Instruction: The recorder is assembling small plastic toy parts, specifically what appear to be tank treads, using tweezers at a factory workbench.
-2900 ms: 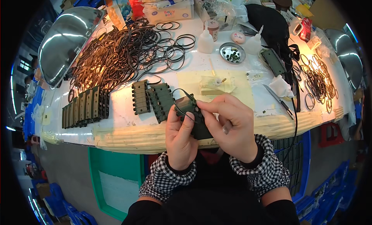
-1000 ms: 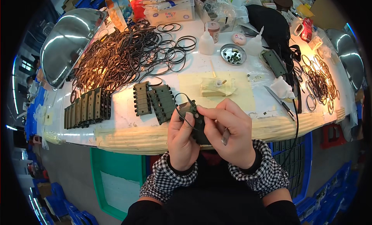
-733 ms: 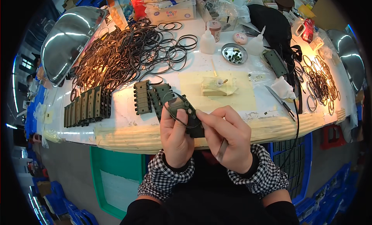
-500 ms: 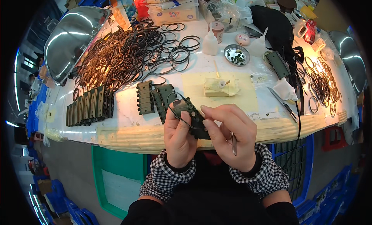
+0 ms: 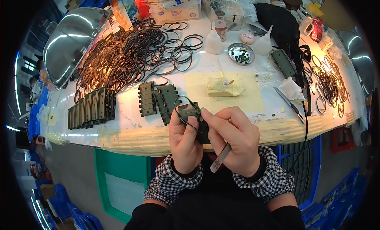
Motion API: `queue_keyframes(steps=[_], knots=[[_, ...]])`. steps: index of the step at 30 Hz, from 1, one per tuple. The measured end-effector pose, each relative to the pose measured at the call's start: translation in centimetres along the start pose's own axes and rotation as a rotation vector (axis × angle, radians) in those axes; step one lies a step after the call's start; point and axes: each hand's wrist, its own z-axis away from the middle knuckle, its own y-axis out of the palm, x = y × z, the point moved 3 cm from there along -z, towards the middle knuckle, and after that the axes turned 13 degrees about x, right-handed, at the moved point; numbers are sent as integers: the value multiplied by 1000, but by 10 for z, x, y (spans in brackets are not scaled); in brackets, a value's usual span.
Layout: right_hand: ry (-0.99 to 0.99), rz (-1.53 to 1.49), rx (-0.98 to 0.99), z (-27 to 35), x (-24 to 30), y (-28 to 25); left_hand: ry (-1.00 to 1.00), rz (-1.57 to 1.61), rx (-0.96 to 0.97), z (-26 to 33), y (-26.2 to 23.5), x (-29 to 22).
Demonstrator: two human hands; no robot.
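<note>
My left hand (image 5: 185,145) is closed on a dark green moulded plastic part (image 5: 189,110), held tilted above the table's front edge. A thin dark ring (image 5: 177,103) loops round the part and passes by my left thumb. My right hand (image 5: 237,139) pinches at the part's right side, thumb and forefinger together; whatever lies between those tips is hidden. Tucked in the same hand are metal tweezers (image 5: 221,158), their flat butt end pointing down toward me. Just beyond my left hand lie two similar green ribbed parts, one (image 5: 147,98) beside the other (image 5: 168,103).
A row of green parts (image 5: 93,109) stands at the left, before a tangled heap of dark rings (image 5: 118,59). A taped block (image 5: 225,87), squeeze bottles (image 5: 214,43), a dish of small green pieces (image 5: 241,54) and a knife (image 5: 289,104) lie further out.
My right hand has turned, so the tweezers show their broad face lower down. Its fingertips have shifted slightly left along the green part, which has tilted in my left hand.
</note>
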Motion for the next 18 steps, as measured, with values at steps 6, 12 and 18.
queue_keyframes(steps=[6,12,18], knots=[[40,-94,100,1,-8,-3,-97,28,22,-4,2,-7],[-28,-27,49,-1,-6,0,-39,-156,106,-12,1,-20],[101,-323,49,-5,-4,-16,103,-729,157,-11,2,-23]])
